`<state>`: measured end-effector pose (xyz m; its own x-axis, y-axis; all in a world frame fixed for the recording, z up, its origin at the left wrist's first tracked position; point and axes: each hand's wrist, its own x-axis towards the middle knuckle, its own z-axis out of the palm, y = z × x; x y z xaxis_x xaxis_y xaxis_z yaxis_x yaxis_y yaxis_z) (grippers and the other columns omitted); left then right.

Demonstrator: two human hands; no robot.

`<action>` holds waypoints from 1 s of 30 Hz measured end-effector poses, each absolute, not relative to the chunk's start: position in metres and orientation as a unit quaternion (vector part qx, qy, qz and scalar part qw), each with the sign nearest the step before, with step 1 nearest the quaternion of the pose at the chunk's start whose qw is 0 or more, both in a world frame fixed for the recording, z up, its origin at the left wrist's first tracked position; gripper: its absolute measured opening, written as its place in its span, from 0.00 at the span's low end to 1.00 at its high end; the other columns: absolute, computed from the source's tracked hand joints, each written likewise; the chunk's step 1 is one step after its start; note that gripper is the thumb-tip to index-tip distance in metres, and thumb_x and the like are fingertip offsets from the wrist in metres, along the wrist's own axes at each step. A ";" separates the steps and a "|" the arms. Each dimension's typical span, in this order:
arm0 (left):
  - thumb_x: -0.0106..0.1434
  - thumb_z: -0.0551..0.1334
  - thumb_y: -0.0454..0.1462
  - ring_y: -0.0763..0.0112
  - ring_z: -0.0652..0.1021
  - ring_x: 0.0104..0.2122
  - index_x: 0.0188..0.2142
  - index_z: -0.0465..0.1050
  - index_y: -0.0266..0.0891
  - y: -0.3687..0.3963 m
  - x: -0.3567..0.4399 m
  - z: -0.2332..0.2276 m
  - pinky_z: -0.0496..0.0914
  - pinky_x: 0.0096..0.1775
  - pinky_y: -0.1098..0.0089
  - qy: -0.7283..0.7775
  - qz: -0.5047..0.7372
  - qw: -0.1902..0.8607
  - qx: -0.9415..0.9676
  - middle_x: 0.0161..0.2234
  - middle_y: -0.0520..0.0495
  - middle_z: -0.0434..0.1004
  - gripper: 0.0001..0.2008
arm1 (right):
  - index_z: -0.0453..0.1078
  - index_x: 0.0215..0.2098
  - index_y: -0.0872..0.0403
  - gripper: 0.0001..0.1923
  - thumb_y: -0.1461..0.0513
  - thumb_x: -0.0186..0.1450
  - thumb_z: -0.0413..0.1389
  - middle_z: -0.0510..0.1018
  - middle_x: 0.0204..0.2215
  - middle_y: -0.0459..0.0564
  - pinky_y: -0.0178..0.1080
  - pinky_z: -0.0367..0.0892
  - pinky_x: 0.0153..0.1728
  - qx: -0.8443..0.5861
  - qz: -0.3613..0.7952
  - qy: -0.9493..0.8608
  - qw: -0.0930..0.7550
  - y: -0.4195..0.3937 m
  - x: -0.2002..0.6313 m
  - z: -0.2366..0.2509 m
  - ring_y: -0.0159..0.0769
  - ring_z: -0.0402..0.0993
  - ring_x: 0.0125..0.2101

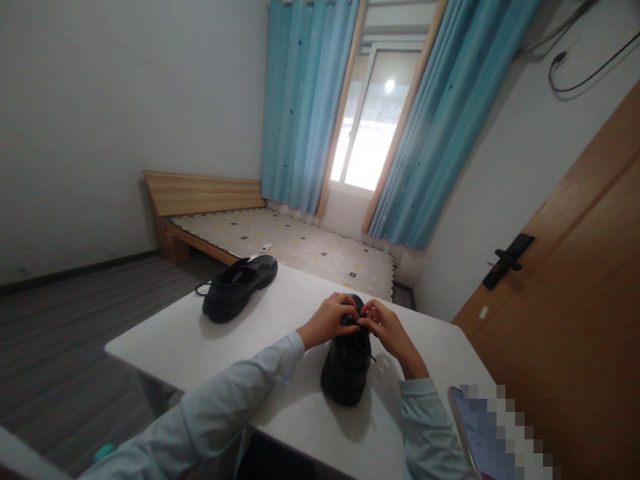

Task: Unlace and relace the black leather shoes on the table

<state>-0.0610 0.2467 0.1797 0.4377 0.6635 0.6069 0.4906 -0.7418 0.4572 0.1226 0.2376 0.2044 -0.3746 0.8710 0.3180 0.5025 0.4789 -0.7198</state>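
Dim room, glaring window (373, 127) backlight

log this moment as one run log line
left hand: pinching lace | right hand: pinching lace | near shoe: on table | far shoe: untouched

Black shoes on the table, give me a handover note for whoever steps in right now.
Left hand and right hand both pinch the laces at the far end of the near shoe, which stands on the white table. Second shoe lies untouched at the table's far left, lace trailing loose. Near shoe's lacing in hand, not visibly finished; second shoe remains. Phone lies by the right sleeve.
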 end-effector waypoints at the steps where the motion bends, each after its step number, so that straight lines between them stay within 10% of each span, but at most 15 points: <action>1: 0.53 0.66 0.40 0.62 0.69 0.43 0.31 0.75 0.41 0.247 -0.060 0.179 0.63 0.46 0.63 0.342 0.406 0.106 0.841 0.41 0.46 0.71 0.07 | 0.64 0.32 0.52 0.11 0.54 0.57 0.58 0.69 0.18 0.40 0.33 0.57 0.22 -0.436 0.261 -0.787 0.349 0.238 0.123 0.205 0.31 0.65 0.20; 15: 0.59 0.61 0.39 0.64 0.70 0.41 0.31 0.72 0.39 0.237 -0.062 0.193 0.63 0.46 0.64 0.311 0.439 0.094 0.838 0.37 0.46 0.73 0.05 | 0.64 0.49 0.49 0.32 0.52 0.47 0.65 0.69 0.51 0.52 0.49 0.62 0.49 -0.423 0.257 -0.802 0.333 0.241 0.135 0.206 0.46 0.62 0.53; 30: 0.61 0.58 0.47 0.72 0.77 0.29 0.34 0.56 0.38 0.233 -0.069 0.211 0.72 0.37 0.65 0.152 0.529 0.586 0.595 0.33 0.49 0.73 0.16 | 0.59 0.53 0.48 0.36 0.54 0.49 0.65 0.64 0.56 0.53 0.52 0.62 0.51 -0.417 0.368 -0.780 0.286 0.237 0.137 0.201 0.48 0.61 0.55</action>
<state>-0.0693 0.2326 0.2106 0.3936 0.8005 0.4519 -0.4401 -0.2675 0.8572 0.1366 0.2373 0.2007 -0.4879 0.8617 0.1392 0.4410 0.3809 -0.8127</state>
